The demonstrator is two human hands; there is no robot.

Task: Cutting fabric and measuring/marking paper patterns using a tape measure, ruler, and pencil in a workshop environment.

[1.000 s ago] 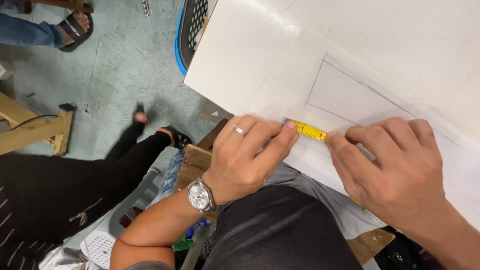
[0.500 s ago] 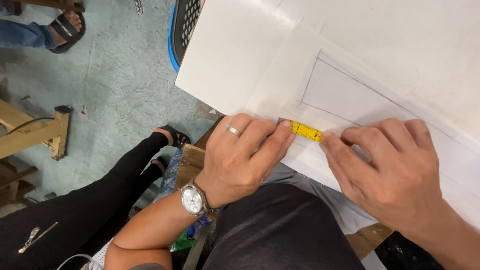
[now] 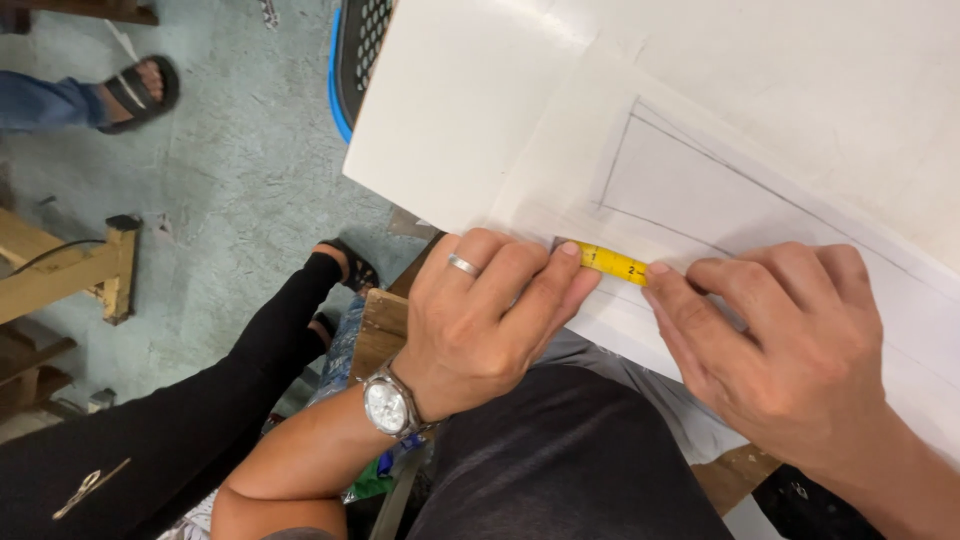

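A yellow measuring tape (image 3: 612,263) lies flat along the near edge of a white paper sheet (image 3: 700,190) marked with pencil lines. My left hand (image 3: 490,315), with a ring and a wristwatch, pins the tape's end down with its fingertips. My right hand (image 3: 780,345) presses the tape to the sheet a little further right, and its fingers cover the rest of the tape. Both hands rest on the paper at the edge of a white table (image 3: 450,110).
A black and blue basket (image 3: 352,60) stands on the green floor beside the table. Another person's black-clad leg (image 3: 200,420) stretches out at lower left. A sandalled foot (image 3: 130,90) is at top left. A wooden frame (image 3: 70,270) stands at the left.
The view has shifted slightly, and the black-clad leg now reaches further into view. Both hands stay on the tape in about the same place.
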